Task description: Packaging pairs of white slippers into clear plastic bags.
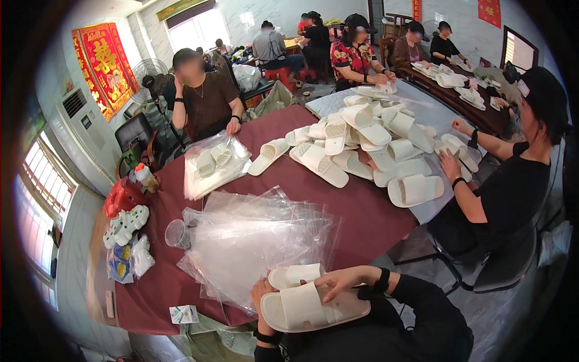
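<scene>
A pair of white slide slippers is at the table's near edge, low in the view. The front slipper lies tilted toward me, its wide strap facing up. Behind it, the second slipper shows mostly its strap. My left hand is closed round the toe ends at the left. My right hand comes in from the right and grips the pair by the front slipper's strap opening, its index finger on the footbed; some of its fingers are hidden. Just beyond lie clear plastic bags, spread in a loose stack.
A heap of white slippers covers the table's far right. Another bag stack bears two slippers. A clear cup, a bottle and white clogs stand left. Co-workers sit across the table and at my right.
</scene>
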